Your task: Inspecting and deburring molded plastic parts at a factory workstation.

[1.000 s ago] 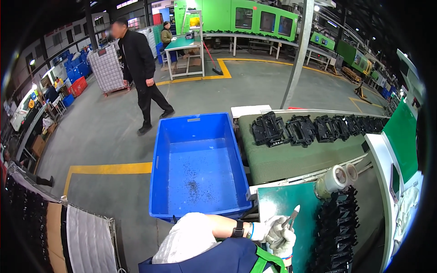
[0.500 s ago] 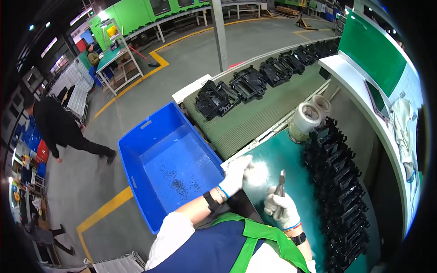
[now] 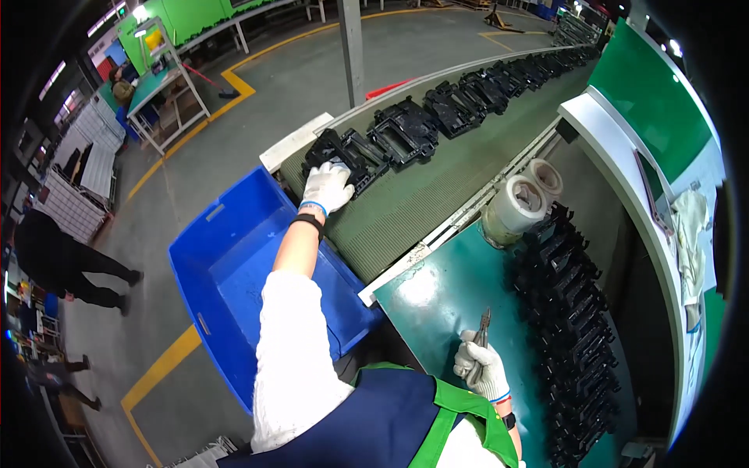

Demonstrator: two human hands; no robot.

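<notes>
My gloved left hand [image 3: 328, 189] reaches out over the belt, its fingers closed on the near end of a black plastic part [image 3: 360, 160], the closest in a row. That part still lies on the conveyor belt [image 3: 421, 199]; the fingertips are partly lost against it. My gloved right hand [image 3: 480, 368], above the green tabletop [image 3: 421, 312], is wrapped round the handles of a pair of cutting pliers [image 3: 483, 327], whose jaws point away from me. Several black parts [image 3: 566, 335] stand tightly lined up on the tabletop, to the right of that hand.
Below my left arm is a blue bin [image 3: 234, 265]. Two rolls of clear film [image 3: 519, 199] stand at the tabletop's far edge. A white shelf [image 3: 624, 156] curves along the right, with a cloth [image 3: 688, 234] hanging there. A person in black [image 3: 70, 257] is on the floor at left.
My left hand has moved from the tabletop forward and left to the nearest part on the belt. My right hand keeps the pliers, slightly lower. The person in black has moved further left.
</notes>
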